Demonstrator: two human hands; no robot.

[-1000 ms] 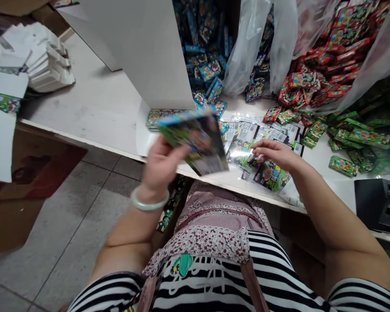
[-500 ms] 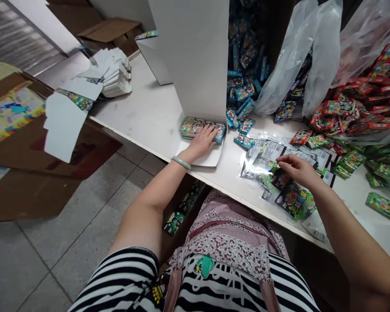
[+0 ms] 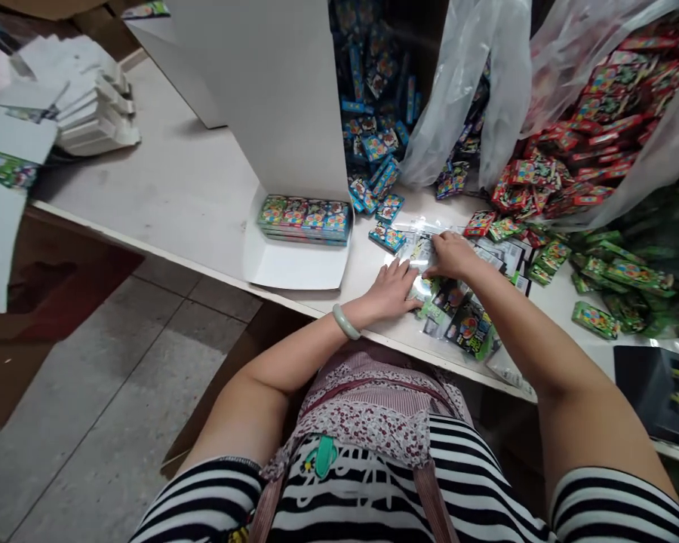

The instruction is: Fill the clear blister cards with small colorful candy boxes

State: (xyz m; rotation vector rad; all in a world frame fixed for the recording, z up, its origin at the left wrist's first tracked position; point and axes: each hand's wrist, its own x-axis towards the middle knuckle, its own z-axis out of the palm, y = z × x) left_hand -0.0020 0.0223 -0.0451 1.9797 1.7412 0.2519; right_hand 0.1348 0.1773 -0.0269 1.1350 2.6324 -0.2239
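My left hand (image 3: 393, 291) lies with its fingers spread on the left edge of a spread of clear plastic pouches (image 3: 469, 326) printed black and green. Close by, my right hand (image 3: 453, 255) rests over the upper part of the pouches, thumb and fingers apart. Whether it grips a pouch edge I cannot tell. To the left stands a white display box (image 3: 294, 265) with its tall back flap up. Inside it, a stack of small colourful packets (image 3: 304, 217) lies in rows along the back.
Loose blue packets (image 3: 387, 236) lie beside the display box. Farther back are piles of red packets (image 3: 543, 170) and green packets (image 3: 628, 273) among plastic bags. Folded white cartons (image 3: 87, 98) are stacked at the left. A black box (image 3: 645, 388) sits at the right.
My left hand has left the packets in the display box and moved right onto the pouches. My right hand has lowered onto them from above. The view has shifted right.
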